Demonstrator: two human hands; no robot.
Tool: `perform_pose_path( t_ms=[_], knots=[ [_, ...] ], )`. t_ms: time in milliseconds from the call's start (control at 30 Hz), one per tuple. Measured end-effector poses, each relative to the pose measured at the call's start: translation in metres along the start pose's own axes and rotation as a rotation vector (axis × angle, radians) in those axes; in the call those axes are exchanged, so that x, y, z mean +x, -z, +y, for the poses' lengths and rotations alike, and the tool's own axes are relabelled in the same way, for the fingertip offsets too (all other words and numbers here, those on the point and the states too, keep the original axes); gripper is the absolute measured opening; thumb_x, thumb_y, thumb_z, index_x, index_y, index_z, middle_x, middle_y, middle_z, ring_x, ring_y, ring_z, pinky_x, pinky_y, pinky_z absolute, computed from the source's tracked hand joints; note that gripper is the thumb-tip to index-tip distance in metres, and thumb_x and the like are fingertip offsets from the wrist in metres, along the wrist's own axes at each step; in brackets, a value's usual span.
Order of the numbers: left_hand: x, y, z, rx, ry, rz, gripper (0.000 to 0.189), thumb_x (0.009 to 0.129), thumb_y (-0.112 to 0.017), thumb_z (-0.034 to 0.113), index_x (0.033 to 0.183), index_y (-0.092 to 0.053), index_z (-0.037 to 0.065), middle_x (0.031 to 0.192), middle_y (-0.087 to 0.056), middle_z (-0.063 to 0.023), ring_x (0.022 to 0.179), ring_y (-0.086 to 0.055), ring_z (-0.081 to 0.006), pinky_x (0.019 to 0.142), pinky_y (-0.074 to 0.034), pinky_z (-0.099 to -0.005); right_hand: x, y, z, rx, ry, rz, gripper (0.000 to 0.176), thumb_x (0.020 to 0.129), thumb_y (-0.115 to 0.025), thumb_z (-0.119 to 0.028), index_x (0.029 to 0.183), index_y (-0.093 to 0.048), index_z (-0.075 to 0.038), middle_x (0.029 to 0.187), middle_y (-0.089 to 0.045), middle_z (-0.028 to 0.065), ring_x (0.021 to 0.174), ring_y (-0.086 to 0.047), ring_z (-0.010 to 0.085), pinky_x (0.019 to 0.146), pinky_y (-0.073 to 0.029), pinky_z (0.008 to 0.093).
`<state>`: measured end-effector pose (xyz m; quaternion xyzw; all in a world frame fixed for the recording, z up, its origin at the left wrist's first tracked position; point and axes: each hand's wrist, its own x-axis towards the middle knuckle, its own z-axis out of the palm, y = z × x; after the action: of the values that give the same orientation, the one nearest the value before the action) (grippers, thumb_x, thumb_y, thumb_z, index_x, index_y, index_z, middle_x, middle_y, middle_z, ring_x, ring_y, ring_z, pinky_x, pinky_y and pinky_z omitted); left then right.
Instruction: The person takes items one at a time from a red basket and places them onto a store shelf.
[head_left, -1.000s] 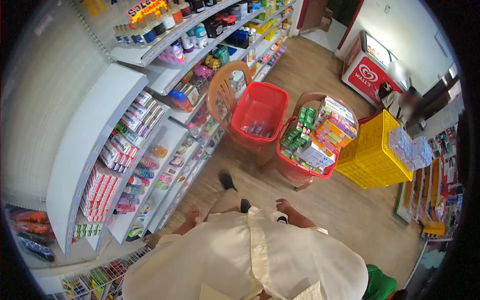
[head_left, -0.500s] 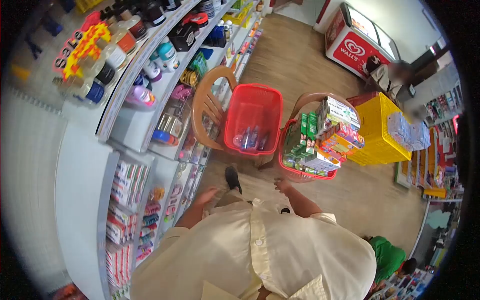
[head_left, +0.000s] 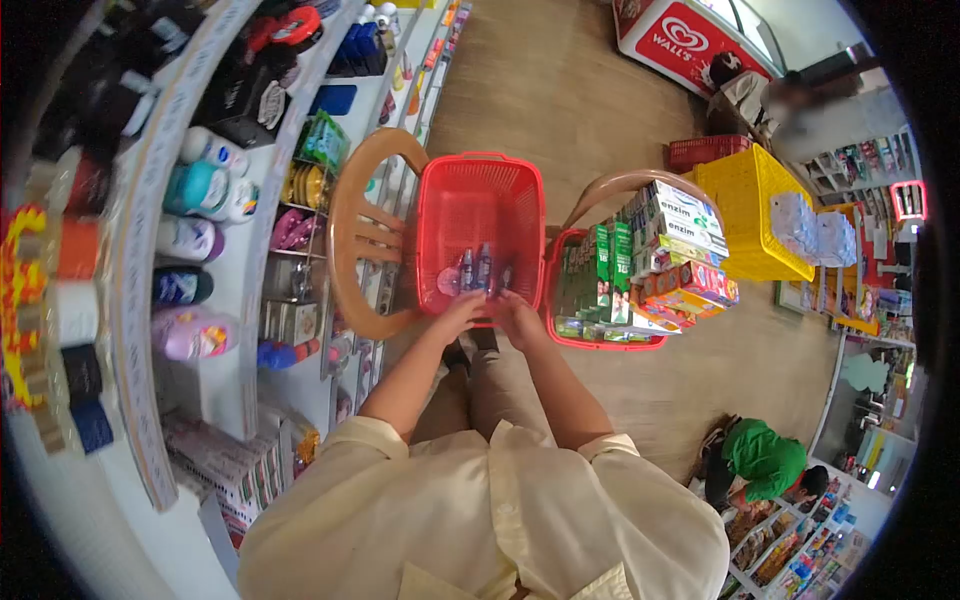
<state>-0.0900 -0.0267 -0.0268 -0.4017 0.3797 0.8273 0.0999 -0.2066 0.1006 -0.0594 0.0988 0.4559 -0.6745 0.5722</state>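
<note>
A red basket [head_left: 480, 205] sits on a wooden chair [head_left: 360, 235] in front of me, with several small bottles [head_left: 484, 268] in its near end. My left hand [head_left: 463, 313] is over the near rim of this basket, its fingers pointing in towards the bottles; what they hold, if anything, is too small to tell. Close beside it, my right hand [head_left: 516, 314] reaches over the same rim near its right corner, fingers partly hidden. Another red basket [head_left: 600, 343], to the right on a second chair [head_left: 640, 183], is heaped with green boxes [head_left: 598, 272] and white boxes [head_left: 680, 215].
Shelves of bottles and boxes [head_left: 215, 190] run along the left. Yellow crates [head_left: 745, 215] stand at the right, with a red freezer [head_left: 680, 40] behind. One person in green [head_left: 762, 458] crouches at the lower right; another person [head_left: 745, 95] is near the freezer.
Both my hands have moved forward and together, from beside my body to the near rim of the basket with the bottles. My view has shifted closer to the shelves and chairs.
</note>
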Motion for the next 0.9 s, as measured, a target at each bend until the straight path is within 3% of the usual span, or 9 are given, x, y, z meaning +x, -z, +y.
perform_pose_path(
  t_ms=[100,133,267,367,433,567,633,733,900],
  knots=[
    [0.052,0.000,-0.008,-0.185,0.034,0.044,0.052,0.080,-0.052,0.042,0.126,-0.039,0.020,0.124,-0.045,-0.0037,0.114,-0.039,-0.0222,0.096,-0.026,-0.0416,0.032,-0.013,-0.007,-0.033,0.127,0.299,0.034,0.078,-0.043,-0.006,0.112,-0.047,-0.004,0.088,-0.056,0.0078,0.079,-0.055,0.0194,0.070,-0.047,0.0331],
    [0.060,-0.006,0.002,-0.190,0.126,0.074,0.050,0.081,-0.051,0.040,0.125,-0.039,0.021,0.123,-0.044,-0.0020,0.113,-0.038,-0.0212,0.095,-0.025,-0.0406,0.083,0.040,0.027,0.005,0.241,0.249,0.029,0.076,-0.043,-0.004,0.103,-0.049,-0.004,0.080,-0.055,0.0080,0.070,-0.056,0.0222,0.059,-0.049,0.0330],
    [0.123,0.001,-0.021,-0.102,0.121,0.135,0.047,0.080,-0.051,0.033,0.123,-0.045,0.016,0.128,-0.041,-0.0051,0.117,-0.037,-0.0226,0.095,-0.026,-0.0414,0.108,0.034,0.019,0.003,0.177,0.492,0.018,0.073,-0.044,-0.002,0.089,-0.051,-0.005,0.081,-0.056,0.0104,0.070,-0.057,0.0230,0.062,-0.049,0.0356],
    [0.146,-0.007,-0.010,0.008,0.040,0.199,0.046,0.082,-0.048,0.028,0.123,-0.045,0.009,0.132,-0.037,-0.0084,0.120,-0.034,-0.0239,0.098,-0.025,-0.0384,0.136,0.071,0.034,0.049,-0.123,0.385,0.018,0.073,-0.046,-0.002,0.090,-0.051,-0.006,0.084,-0.055,0.0115,0.072,-0.056,0.0233,0.067,-0.048,0.0357],
    [0.175,-0.005,-0.024,0.002,0.053,0.177,0.047,0.082,-0.048,0.030,0.125,-0.042,0.010,0.133,-0.036,-0.0075,0.122,-0.032,-0.0235,0.098,-0.024,-0.0389,0.171,0.116,0.076,-0.027,-0.023,0.441,0.023,0.077,-0.048,-0.008,0.099,-0.051,-0.005,0.090,-0.056,0.0119,0.076,-0.056,0.0233,0.068,-0.047,0.0358],
    [0.212,-0.002,-0.033,0.060,0.092,0.158,0.058,0.085,-0.046,0.039,0.132,-0.031,0.009,0.137,-0.030,-0.0093,0.126,-0.026,-0.0236,0.102,-0.019,-0.0377,0.147,0.048,0.031,-0.367,0.082,0.554,0.041,0.081,-0.052,-0.028,0.114,-0.047,-0.004,0.098,-0.056,0.0113,0.081,-0.057,0.0202,0.068,-0.046,0.0332],
    [0.198,-0.013,-0.006,0.099,0.132,0.039,0.062,0.085,-0.043,0.044,0.134,-0.026,0.008,0.137,-0.028,-0.0119,0.125,-0.026,-0.0251,0.102,-0.019,-0.0368,0.154,0.041,0.023,-0.453,-0.266,0.772,0.038,0.077,-0.056,-0.026,0.103,-0.051,0.001,0.089,-0.057,0.0126,0.077,-0.056,0.0232,0.067,-0.046,0.0371],
    [0.222,-0.007,-0.024,0.022,0.202,0.108,0.066,0.086,-0.038,0.050,0.134,-0.024,0.008,0.138,-0.025,-0.0134,0.126,-0.024,-0.0263,0.102,-0.018,-0.0373,0.162,0.057,0.043,-0.111,-0.132,0.507,0.037,0.076,-0.057,-0.026,0.099,-0.056,0.003,0.090,-0.058,0.0117,0.078,-0.057,0.0224,0.067,-0.046,0.0365],
    [0.242,0.003,-0.030,0.177,0.214,0.147,0.065,0.088,-0.033,0.050,0.133,-0.027,0.004,0.138,-0.026,-0.0127,0.125,-0.027,-0.0257,0.102,-0.021,-0.0373,0.162,0.041,0.019,-0.266,-0.347,0.545,0.052,0.074,-0.058,-0.037,0.109,-0.052,0.001,0.101,-0.056,0.0120,0.091,-0.052,0.0209,0.074,-0.041,0.0366]
  ],
)
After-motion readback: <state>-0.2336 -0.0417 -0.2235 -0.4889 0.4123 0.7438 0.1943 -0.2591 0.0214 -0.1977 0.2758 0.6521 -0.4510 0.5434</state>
